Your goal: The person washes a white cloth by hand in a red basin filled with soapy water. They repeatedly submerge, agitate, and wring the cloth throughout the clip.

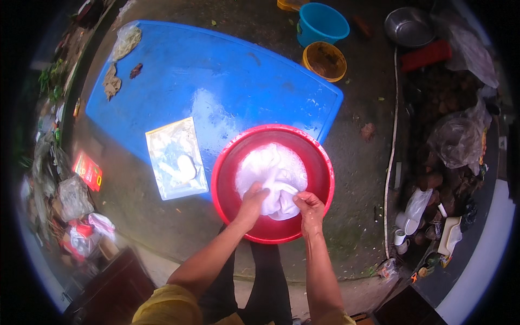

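A red plastic basin stands before me, its far side over the near edge of a blue board. Sudsy water fills its bottom, and a wet white cloth lies bunched in it. My left hand grips the cloth on its left side, thumb towards the middle. On the right, my right hand pinches an edge of the same cloth between thumb and fingers. Left of the basin, on the blue board's near edge, is a flat silvery plastic bag with a white bar, perhaps soap, and another small white piece on it.
The wet blue board bears a crumpled clear bag and dry leaves. A turquoise bucket and a yellow bucket stand beyond it. Right runs a long pale pole, beside a steel bowl and clutter. Litter lies left.
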`<state>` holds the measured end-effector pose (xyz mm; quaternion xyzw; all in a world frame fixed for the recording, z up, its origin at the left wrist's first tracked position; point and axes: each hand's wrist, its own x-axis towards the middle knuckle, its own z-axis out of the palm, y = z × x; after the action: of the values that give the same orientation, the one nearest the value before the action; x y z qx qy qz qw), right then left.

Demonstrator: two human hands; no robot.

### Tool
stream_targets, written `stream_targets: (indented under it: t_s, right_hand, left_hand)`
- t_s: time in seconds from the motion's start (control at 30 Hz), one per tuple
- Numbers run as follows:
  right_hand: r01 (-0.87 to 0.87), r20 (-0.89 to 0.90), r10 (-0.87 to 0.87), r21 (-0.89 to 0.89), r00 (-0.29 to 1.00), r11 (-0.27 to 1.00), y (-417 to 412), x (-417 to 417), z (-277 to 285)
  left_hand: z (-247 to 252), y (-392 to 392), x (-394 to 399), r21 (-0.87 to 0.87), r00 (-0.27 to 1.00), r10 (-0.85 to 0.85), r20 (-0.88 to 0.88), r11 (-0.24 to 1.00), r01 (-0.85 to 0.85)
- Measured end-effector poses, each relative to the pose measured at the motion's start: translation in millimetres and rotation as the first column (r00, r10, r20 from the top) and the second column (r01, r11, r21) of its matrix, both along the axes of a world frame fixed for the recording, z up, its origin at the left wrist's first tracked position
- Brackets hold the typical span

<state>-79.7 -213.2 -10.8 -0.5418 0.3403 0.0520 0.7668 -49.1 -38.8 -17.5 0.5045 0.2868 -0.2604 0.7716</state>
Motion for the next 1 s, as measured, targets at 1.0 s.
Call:
stream_targets:
  t_s: [1.0]
  right_hand:
    - [0.014,-0.031,-0.001,0.425,1.000,0.905,6,-1,-121]
  left_hand:
    - [21,-78,24,0.840,0.696,-0.716,0.054,0.409,0.355]
